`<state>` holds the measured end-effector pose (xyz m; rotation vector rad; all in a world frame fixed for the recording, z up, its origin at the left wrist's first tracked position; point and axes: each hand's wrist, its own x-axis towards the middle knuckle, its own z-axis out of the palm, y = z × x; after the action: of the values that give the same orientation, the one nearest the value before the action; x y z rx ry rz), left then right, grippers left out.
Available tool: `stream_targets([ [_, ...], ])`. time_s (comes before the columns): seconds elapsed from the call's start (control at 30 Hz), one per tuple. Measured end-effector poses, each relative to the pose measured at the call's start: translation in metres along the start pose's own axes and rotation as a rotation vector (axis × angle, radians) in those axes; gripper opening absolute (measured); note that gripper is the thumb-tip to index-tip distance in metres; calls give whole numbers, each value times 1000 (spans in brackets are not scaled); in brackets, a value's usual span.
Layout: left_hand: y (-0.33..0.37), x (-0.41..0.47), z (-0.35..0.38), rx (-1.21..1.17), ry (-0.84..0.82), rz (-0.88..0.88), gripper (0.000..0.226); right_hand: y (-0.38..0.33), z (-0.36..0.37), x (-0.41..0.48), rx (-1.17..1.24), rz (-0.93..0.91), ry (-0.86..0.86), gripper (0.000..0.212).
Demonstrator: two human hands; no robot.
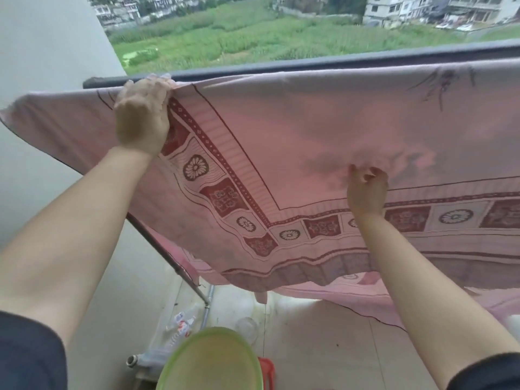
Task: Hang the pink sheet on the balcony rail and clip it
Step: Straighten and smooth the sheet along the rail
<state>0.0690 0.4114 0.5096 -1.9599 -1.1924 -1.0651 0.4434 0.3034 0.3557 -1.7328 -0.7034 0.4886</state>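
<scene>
The pink sheet [295, 130], with a dark red flowered border, lies draped over the dark balcony rail [337, 61] and hangs down on my side. My left hand [142, 116] grips the sheet's top edge at the rail's left end, fingers curled over the fold. Lower down and to the right, my right hand [367, 190] pinches a bunch of the hanging cloth just above the border. No clip shows in either hand.
A pale wall [42, 80] stands at the left. A green basin [209, 361] sits on the tiled floor below me, with a plastic bottle [180, 326], a red object [267, 370] and a slanted metal bar [168, 257] near it. Fields and buildings lie beyond the rail.
</scene>
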Motion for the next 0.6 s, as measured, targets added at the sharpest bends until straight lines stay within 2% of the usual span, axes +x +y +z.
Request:
stream_targets([
  [0.1,-29,-3,-9,-23,-43,-25,39,-19,9,-26,-120,-139,32,59],
  [0.17,-48,-11,-14,-34,-74,-99,43,-40,16,-42,-169,-323,120,57],
  [0.27,-80,-36,-18,-126,1,-455,47,-78,35,-60,-235,-697,282,57],
  [0.33,-105,-54,-18,-189,47,-813,53,-109,55,-69,-311,-897,361,64],
  [0.4,-129,-69,-16,-242,-59,-1205,64,-139,78,-82,-407,-1017,327,74],
  [0.47,-150,-83,-9,-380,-169,-1408,67,-164,103,-97,-558,-1067,212,80],
  [0.53,-164,-94,-4,-593,-183,-1426,65,-179,125,-105,-722,-1033,51,81],
  [0.6,-173,-103,-3,-645,-187,-1365,48,-184,139,-108,-837,-971,-15,79],
])
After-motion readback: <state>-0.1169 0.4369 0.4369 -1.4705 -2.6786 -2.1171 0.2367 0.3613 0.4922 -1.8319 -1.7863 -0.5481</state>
